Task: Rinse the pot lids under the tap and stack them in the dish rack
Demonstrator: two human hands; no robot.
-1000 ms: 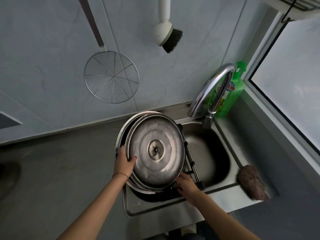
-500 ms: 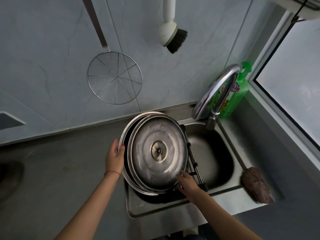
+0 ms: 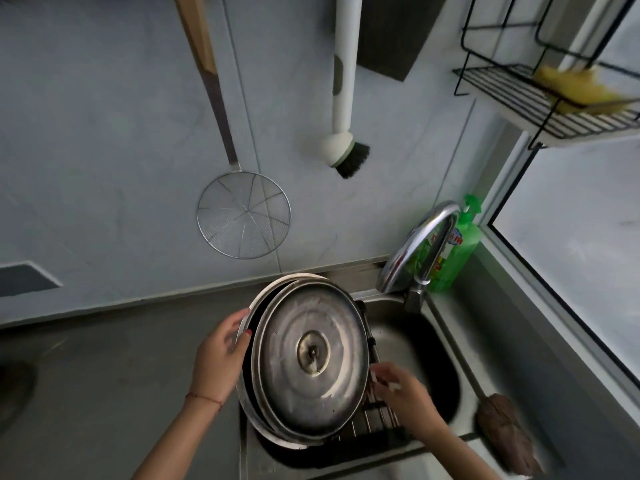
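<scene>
Two pot lids stand on edge in the dish rack between both hands, left hand curled on the rear lid's rim, right hand loose-fingered, apparently empty beside the front lid; stacking looks nearly finished.

dull metal lid, shiny metal tap

just one view here, a wide-angle cam worn on the person's head, looking forward and steeply down over the sink from close above. the lids sit low in the middle of the frame, with both forearms coming in from the bottom edge. the wall fills the top half and bends with the lens, and the window runs along the right.
</scene>
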